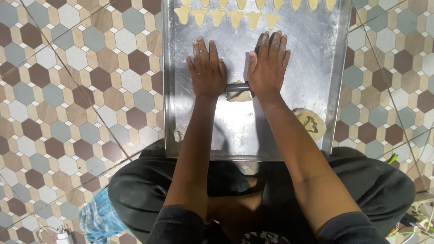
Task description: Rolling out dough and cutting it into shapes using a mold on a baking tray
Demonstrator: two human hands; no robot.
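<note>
My left hand [206,70] lay flat and open, palm down, on one end of a thin dark rolling pin [237,87], and my right hand [268,63] lay just as flat and open on the other end, fingers stretched away from me. Between my wrists only a short grey stretch of the pin showed, and under it sat a small lump of pale dough [239,96], touching the pin. The dough looked soft and light, likely to spread and tear thin under weight, so I judged it best worked through the pin with even palm pressure at both ends, not pinched. The pin seemed stiff, smooth and apt to slip under floury palms. Nearer my knee, at the tray's right edge, rested a flattened sheet of dough [311,122] with a shape cut out of it. All this sat on a broad metal tray [312,68], dull, scratched and hard, laid on the floor [68,90] of hexagonal tiles. Farther off, rows of small cut dough pieces [226,17] lay apart, thin and fragile.
</note>
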